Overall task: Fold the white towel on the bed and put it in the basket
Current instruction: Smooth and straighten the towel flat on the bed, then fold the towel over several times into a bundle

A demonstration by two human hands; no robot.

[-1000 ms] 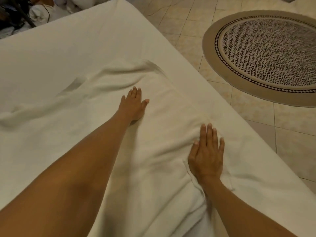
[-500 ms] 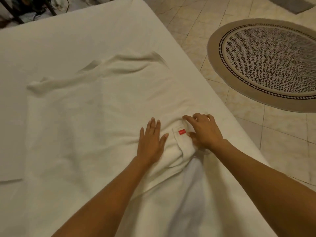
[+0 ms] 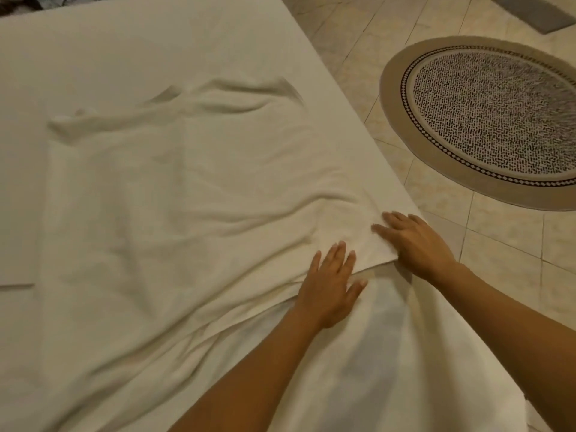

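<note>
The white towel (image 3: pixel 174 213) lies spread and wrinkled across the bed (image 3: pixel 124 45), its far edge bunched into a ridge. My left hand (image 3: pixel 330 285) lies flat with straight fingers on the towel's near right edge. My right hand (image 3: pixel 414 244) presses flat on the towel's near right corner, close to the bed's right edge. Both hands hold nothing. No basket is in view.
Right of the bed is a tiled floor (image 3: pixel 498 260) with a round patterned rug (image 3: pixel 486 116). A grey mat (image 3: pixel 533 12) lies at the top right. Dark clutter (image 3: pixel 28 1) sits beyond the bed's far left corner.
The turned-over corner with the red tag has been laid flat; the tag no longer shows. My right hand went from curled on that corner to flat, and my left hand slid right.
</note>
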